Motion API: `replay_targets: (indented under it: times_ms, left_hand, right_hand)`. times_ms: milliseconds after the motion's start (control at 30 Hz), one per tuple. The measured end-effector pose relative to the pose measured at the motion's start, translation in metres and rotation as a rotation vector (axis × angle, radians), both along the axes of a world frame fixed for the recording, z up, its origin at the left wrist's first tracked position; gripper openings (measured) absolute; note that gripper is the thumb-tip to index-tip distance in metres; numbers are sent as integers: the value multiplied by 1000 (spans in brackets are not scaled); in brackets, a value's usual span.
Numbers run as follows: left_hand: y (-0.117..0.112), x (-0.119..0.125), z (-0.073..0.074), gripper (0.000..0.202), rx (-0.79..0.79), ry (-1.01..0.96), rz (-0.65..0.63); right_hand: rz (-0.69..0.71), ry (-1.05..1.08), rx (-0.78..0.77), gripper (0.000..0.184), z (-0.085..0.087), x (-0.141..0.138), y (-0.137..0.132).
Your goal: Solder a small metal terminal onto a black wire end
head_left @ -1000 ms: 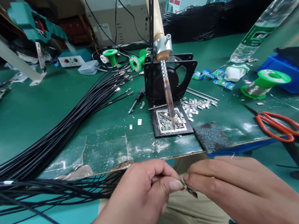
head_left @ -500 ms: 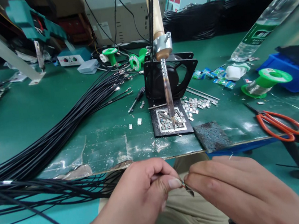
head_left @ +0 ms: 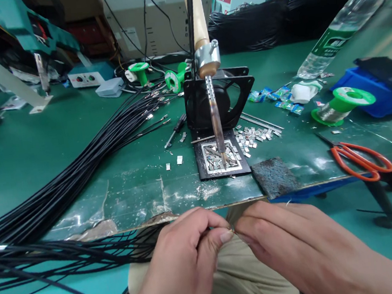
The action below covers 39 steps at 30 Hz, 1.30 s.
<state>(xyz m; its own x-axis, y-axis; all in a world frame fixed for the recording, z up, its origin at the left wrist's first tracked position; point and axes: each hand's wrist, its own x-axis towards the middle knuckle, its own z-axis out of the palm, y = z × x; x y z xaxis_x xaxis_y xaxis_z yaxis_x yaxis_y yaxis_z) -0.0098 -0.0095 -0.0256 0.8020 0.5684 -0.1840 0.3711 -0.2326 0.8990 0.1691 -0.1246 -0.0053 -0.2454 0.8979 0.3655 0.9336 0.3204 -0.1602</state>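
The left hand (head_left: pixel 191 252) pinches a tiny, mostly hidden piece (head_left: pixel 232 230) between 2 digits just before the green bench (head_left: pixel 31 143), the right hand (head_left: pixel 301 244) adjoining with its grip unclear, and it seems light, easily bent, best held by its ends.

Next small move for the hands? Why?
I'd ease the right hand slightly away, leaving the left hand in its pinch. The fingertips of both crowd together in front of the bench, so whatever lies between them is mostly hidden; a small gap would probably expose it for checking before anything goes near the soldering iron.
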Motion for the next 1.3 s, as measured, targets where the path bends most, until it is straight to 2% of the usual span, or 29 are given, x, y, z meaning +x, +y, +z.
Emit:
replay_targets:
  times_ms: [100, 200, 333, 467, 567, 667, 767, 833, 900, 967, 1067, 1133, 1233, 1300]
  left_hand:
    - [-2, 0, -3, 25, 69, -36, 17]
    - [-5, 0, -6, 21, 86, -60, 55]
    - [-9, 2, -11, 21, 8, -90, 128]
    - [-9, 3, -10, 20, -103, -107, 192]
    - [-8, 4, -7, 20, -223, -110, 233]
    - [-6, 5, -3, 23, -416, -90, 265]
    - [-5, 7, 3, 30, -585, -43, 298]
    - [-4, 10, 7, 34, -669, 4, 324]
    - [-2, 13, 11, 37, -719, 33, 337]
    - [-1, 15, 13, 36, -746, 35, 331]
    - [1, 16, 12, 32, -779, 24, 314]
    - [2, 15, 10, 29, -791, 19, 306]
    - [2, 12, 7, 26, -774, 25, 298]
    - [1, 11, 6, 23, -757, 30, 301]
  right_hand:
    - [-25, 33, -11, 64, -4, -3, -1]
    - [-70, 94, -3, 60, -14, -9, -3]
    - [-169, 163, -31, 50, -26, -17, -6]
    - [-226, 330, -35, 36, -27, -16, -8]
    - [-384, 538, -22, 22, -27, -12, -8]
    - [-573, 907, -205, 22, -31, -12, -6]
    - [-553, 1250, -440, 34, -35, -19, -3]
    - [-545, 1384, -498, 36, -35, -24, -1]
    - [-590, 1467, -493, 36, -33, -29, 1]
    - [-620, 1500, -450, 34, -33, -32, 2]
    - [-565, 1466, -393, 35, -35, -35, 2]
    - [-575, 1438, -375, 34, -35, -36, 2]
    - [-653, 1391, -388, 32, -33, -36, 1]
    - [-637, 1329, -430, 34, -33, -33, 0]
